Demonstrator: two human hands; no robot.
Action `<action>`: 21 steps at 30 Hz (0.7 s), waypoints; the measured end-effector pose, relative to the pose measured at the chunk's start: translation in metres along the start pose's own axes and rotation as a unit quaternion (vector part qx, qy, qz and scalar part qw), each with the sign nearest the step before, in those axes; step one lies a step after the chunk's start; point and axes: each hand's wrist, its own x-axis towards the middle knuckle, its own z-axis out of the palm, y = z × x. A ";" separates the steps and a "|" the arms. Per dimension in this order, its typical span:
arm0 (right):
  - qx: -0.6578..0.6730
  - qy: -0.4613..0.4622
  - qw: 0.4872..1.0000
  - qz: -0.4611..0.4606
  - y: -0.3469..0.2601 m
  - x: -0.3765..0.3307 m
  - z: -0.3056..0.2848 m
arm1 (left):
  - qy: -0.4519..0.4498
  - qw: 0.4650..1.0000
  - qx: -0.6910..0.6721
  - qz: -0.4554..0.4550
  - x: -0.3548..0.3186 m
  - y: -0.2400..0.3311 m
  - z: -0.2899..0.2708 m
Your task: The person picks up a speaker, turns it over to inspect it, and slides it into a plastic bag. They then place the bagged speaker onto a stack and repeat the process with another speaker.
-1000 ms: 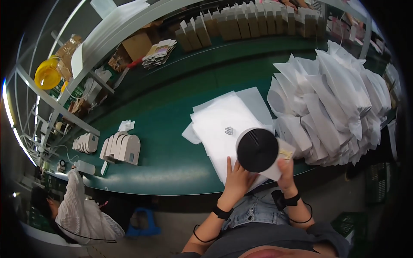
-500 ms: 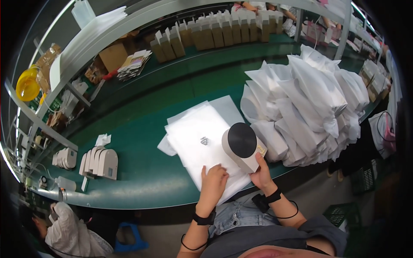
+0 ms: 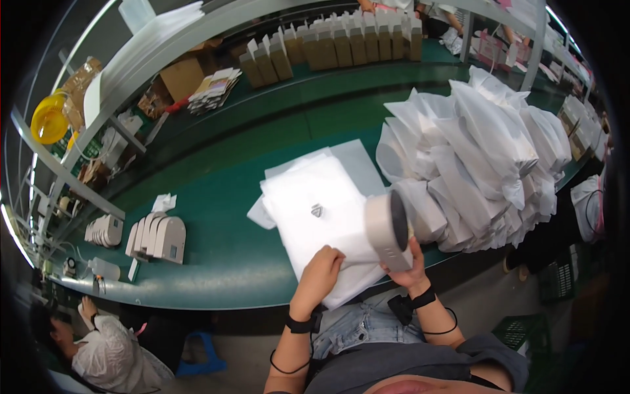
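Device (image 3: 379, 230) right of frame centre sits gripped in the right hand (image 3: 413, 270), while the left hand (image 3: 319, 276) curls over white sheets (image 3: 315, 187), hold unclear.

The wearer's two hands (image 3: 320, 279) (image 3: 410, 270), one held device (image 3: 382, 228), one blue stool (image 3: 203, 355)

Dark triangular sign (image 3: 317, 210) on top white bag (image 3: 341, 230); wording unreadable.

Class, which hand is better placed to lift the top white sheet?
Probably the left hand: it is at the near end of the white sheets, while the right hand holds the device.
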 end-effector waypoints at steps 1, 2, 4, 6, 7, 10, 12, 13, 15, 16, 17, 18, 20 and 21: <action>0.060 -0.039 0.997 0.020 0.002 -0.004 -0.005 | -0.001 1.000 -0.002 -0.013 0.002 -0.002 -0.004; 0.063 -0.025 0.997 0.027 0.003 -0.010 -0.007 | -0.001 0.998 -0.045 -0.047 0.007 -0.001 -0.010; 0.030 0.002 1.000 0.003 0.001 -0.017 -0.004 | 0.020 0.993 -0.087 -0.074 0.011 0.003 -0.024; 0.011 0.036 0.999 0.002 -0.001 -0.027 0.001 | 0.062 0.991 -0.096 -0.072 0.016 0.007 -0.031; -0.004 0.029 1.000 -0.005 -0.001 -0.027 0.008 | 0.087 0.988 -0.103 -0.079 0.017 0.010 -0.033; -0.037 0.017 0.999 -0.019 -0.003 -0.029 0.015 | 0.064 0.984 -0.115 -0.120 0.022 0.017 -0.034; -0.090 -0.030 0.995 -0.006 -0.005 -0.032 0.010 | 0.055 0.982 -0.121 -0.133 0.019 0.017 -0.029; -0.116 -0.057 0.992 -0.002 -0.006 -0.032 0.007 | 0.071 0.983 -0.120 -0.119 0.019 0.018 -0.024; -0.117 -0.030 0.993 -0.003 -0.003 -0.038 -0.009 | 0.102 0.984 -0.117 -0.091 0.019 0.019 -0.015; -0.117 -0.008 0.993 -0.007 -0.003 -0.040 -0.017 | 0.101 0.984 -0.120 -0.089 0.020 0.021 -0.012; -0.115 0.014 0.993 -0.009 -0.002 -0.041 -0.017 | 0.114 0.974 -0.167 -0.104 0.020 0.023 -0.011; -0.116 0.014 0.993 -0.012 -0.002 -0.041 -0.015 | 0.127 0.962 -0.213 -0.118 0.020 0.026 -0.010; -0.092 -0.009 0.996 -0.008 -0.001 -0.036 0.009 | 0.137 0.948 -0.260 -0.126 0.022 0.026 -0.007; -0.081 -0.023 0.996 -0.007 -0.001 -0.032 0.016 | 0.142 0.950 -0.248 -0.122 0.020 0.023 -0.006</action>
